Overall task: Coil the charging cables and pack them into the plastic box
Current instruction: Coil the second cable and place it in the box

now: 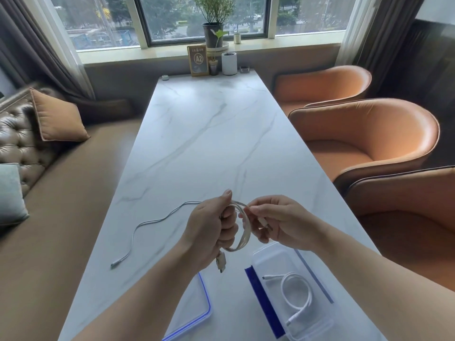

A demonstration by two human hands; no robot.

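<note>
Cable (242, 232) coiled between both hands

White coiled cable (296, 295) inside plastic box (275, 260)

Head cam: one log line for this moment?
left hand: grips cable coil | right hand: pinches its end | plastic box: one white cable inside | grey cable: loose on table

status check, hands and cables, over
Left hand shut on coiled cable; right hand pinching its free end. One white cable already in plastic box. Grey cable loose on table. Nothing blocking box.
</note>
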